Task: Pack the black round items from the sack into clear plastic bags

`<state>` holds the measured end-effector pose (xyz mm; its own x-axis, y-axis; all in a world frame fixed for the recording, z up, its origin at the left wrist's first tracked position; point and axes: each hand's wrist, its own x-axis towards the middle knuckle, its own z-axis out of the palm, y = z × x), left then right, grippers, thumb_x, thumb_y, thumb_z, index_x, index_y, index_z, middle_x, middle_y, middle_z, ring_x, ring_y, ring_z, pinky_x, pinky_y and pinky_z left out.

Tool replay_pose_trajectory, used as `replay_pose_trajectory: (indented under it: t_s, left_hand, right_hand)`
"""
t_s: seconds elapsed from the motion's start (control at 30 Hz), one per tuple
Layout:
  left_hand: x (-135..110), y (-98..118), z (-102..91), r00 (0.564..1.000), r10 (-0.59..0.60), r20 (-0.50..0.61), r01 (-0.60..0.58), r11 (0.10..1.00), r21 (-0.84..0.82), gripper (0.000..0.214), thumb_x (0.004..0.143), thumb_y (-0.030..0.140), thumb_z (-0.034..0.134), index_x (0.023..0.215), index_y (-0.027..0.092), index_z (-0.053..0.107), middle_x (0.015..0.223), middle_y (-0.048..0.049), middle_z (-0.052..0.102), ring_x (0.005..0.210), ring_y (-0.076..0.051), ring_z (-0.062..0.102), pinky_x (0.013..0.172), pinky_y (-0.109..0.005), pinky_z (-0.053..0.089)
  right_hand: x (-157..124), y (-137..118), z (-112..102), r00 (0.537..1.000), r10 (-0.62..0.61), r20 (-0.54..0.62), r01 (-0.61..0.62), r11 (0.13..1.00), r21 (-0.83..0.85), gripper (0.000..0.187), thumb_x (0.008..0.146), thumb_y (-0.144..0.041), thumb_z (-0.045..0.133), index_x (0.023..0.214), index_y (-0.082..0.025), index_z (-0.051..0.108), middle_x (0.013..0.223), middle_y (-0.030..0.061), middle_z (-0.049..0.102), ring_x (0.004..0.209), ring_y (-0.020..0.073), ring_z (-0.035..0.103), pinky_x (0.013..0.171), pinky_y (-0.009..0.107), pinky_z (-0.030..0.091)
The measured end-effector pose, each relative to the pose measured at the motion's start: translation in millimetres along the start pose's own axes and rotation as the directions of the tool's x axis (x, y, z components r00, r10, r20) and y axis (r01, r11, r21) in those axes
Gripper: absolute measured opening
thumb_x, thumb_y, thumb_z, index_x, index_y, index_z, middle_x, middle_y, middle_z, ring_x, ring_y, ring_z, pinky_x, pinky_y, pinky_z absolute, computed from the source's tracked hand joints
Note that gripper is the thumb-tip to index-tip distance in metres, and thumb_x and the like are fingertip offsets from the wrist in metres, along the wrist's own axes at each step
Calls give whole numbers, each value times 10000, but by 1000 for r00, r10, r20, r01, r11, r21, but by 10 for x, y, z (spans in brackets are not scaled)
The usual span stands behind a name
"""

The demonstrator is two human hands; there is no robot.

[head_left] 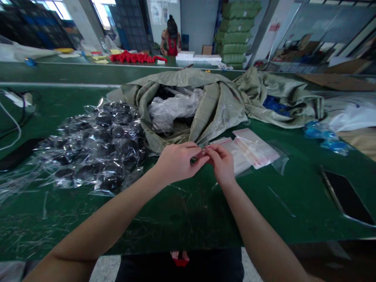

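Both my hands meet above the green table (182,211), just in front of an open woven sack (211,102). My left hand (178,161) is closed in a pinch, and my right hand (221,162) pinches too. Between their fingertips is a small clear zip bag with a red strip (202,153), partly hidden by the fingers. A stack of the same clear zip bags (252,150) lies right of my right hand. A heap of black items in clear wrappers (96,145) lies left of my left hand.
Crumpled clear plastic (173,109) fills the sack's mouth. Blue packets (326,137) and white plastic sit at the right, a rectangular opening (346,196) in the table near its right edge. White cables lie at far left. A person (171,37) stands at a far table with red items.
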<state>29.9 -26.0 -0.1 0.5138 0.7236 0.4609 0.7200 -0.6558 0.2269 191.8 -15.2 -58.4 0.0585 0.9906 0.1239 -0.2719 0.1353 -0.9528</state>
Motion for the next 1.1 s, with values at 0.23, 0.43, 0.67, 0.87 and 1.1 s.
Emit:
replay_pose_trajectory:
  t_s: [0.23, 0.43, 0.67, 0.87, 1.1]
  left_hand:
    - [51, -27, -135, 980, -193, 56, 201, 925, -323, 473, 961, 401, 449, 669, 137, 711, 591, -15, 643, 526, -92, 523, 520, -219, 373]
    - [17, 14, -184, 977, -211, 29, 206, 903, -377, 285, 838, 447, 649, 877, 186, 757, 811, -23, 739, 658, -121, 623, 584, -219, 440]
    - [2, 46, -134, 991, -106, -77, 84, 966, -244, 156, 881, 294, 616, 888, 196, 738, 864, -31, 746, 771, -145, 676, 710, -251, 511]
    - [-28, -34, 36, 980, -74, -183, 70, 997, -25, 169, 909, 253, 555, 904, 197, 715, 921, -30, 736, 801, -138, 681, 702, -238, 517]
    - [-26, -11, 51, 940, -107, -324, 191, 952, 239, 188, 921, 265, 498, 847, 181, 648, 831, -23, 700, 652, -129, 645, 501, -228, 413]
  right_hand:
    - [-92, -56, 31, 987, -162, -10, 161, 986, -53, 147, 813, -318, 640, 751, -205, 569, 707, -8, 661, 629, 147, 661, 554, 288, 582]
    - [-222, -92, 24, 918, -396, 27, 392, 893, -219, 94, 863, -298, 588, 802, -231, 564, 831, 29, 703, 764, 181, 691, 673, 337, 591]
    - [-266, -101, 31, 910, -409, 70, 412, 872, -263, 89, 899, -337, 552, 861, -257, 558, 959, 73, 706, 922, 229, 686, 798, 416, 574]
    - [-183, 9, 96, 965, -262, 24, 262, 945, -198, 177, 816, -359, 687, 859, -235, 568, 952, 61, 686, 878, 204, 686, 793, 378, 580]
    - [-189, 40, 75, 958, -273, -82, 215, 881, -423, 140, 859, -335, 606, 813, -213, 555, 737, 23, 623, 658, 167, 611, 625, 315, 521]
